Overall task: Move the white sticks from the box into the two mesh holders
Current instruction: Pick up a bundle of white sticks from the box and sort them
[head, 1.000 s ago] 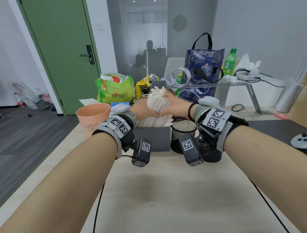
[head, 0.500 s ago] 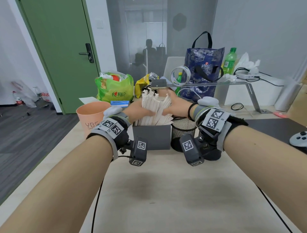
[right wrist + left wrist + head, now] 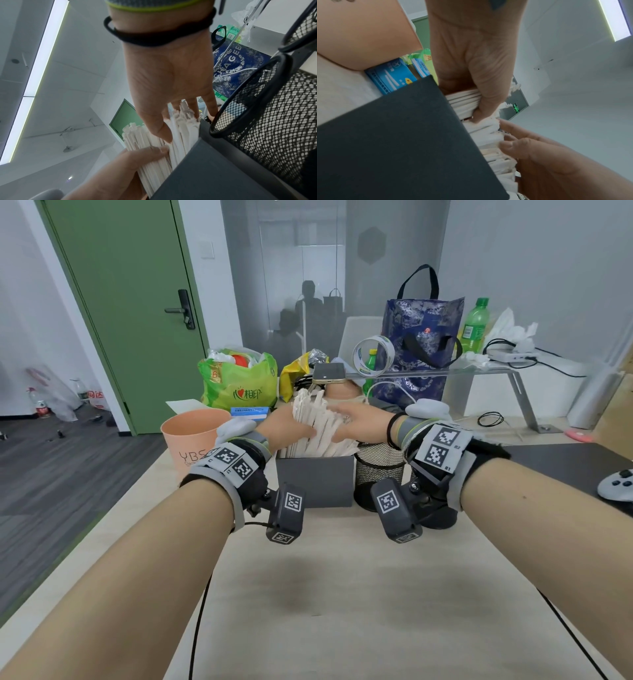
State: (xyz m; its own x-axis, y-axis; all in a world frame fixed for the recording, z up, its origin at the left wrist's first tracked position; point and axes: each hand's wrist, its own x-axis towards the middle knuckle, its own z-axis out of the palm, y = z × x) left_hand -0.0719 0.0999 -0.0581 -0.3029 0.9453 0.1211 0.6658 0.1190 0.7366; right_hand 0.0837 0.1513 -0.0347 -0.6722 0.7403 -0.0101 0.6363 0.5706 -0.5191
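A dark grey box (image 3: pixel 315 477) stands mid-table, packed with upright white sticks (image 3: pixel 317 419). My left hand (image 3: pixel 301 429) grips the left part of the bundle, thumb curled over its front (image 3: pixel 481 108). From the right, my right hand (image 3: pixel 342 422) pinches another group of the white sticks (image 3: pixel 181 129), thumb in front and fingers behind. One black mesh holder (image 3: pixel 378 470) stands right against the box's right side. A second mesh holder (image 3: pixel 303 23) shows only in the right wrist view, beyond the first mesh holder (image 3: pixel 274 108).
A peach cup (image 3: pixel 191 440) stands left of the box, with a blue packet (image 3: pixel 250 412) and a green bag (image 3: pixel 239 385) behind. A phone (image 3: pixel 329 373), tape roll (image 3: pixel 373 356) and blue tote (image 3: pixel 421 347) crowd the back. A game controller (image 3: pixel 616 484) lies far right.
The bundle, held higher and tightly clasped a second ago, has sunk lower in the box and fanned out leaning left. Both hands stayed on it.
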